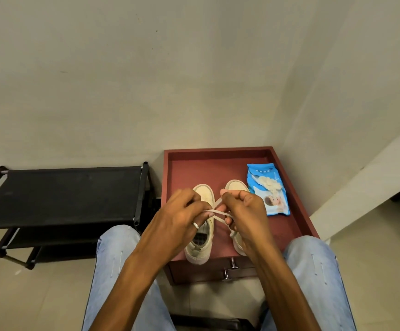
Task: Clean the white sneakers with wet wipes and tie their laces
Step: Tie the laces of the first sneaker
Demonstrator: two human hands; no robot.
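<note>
Two white sneakers stand side by side on the red-brown cabinet top [218, 168], toes pointing away from me. The left sneaker [202, 247] is mostly in view. The right sneaker [237, 186] is largely hidden under my right hand. A white lace [219, 213] stretches and crosses between my hands above the shoes. My left hand [177, 220], with a ring on one finger, pinches one end of the lace. My right hand [246, 213] has its fingers curled round the other part of the lace. A blue pack of wet wipes [268, 189] lies to the right of the shoes.
The cabinet top has a raised rim and metal drawer handles [230, 271] on its front. A black shoe rack [62, 197] stands to the left against the wall. My knees in light jeans sit on both sides of the cabinet. A white ledge [373, 177] runs along the right.
</note>
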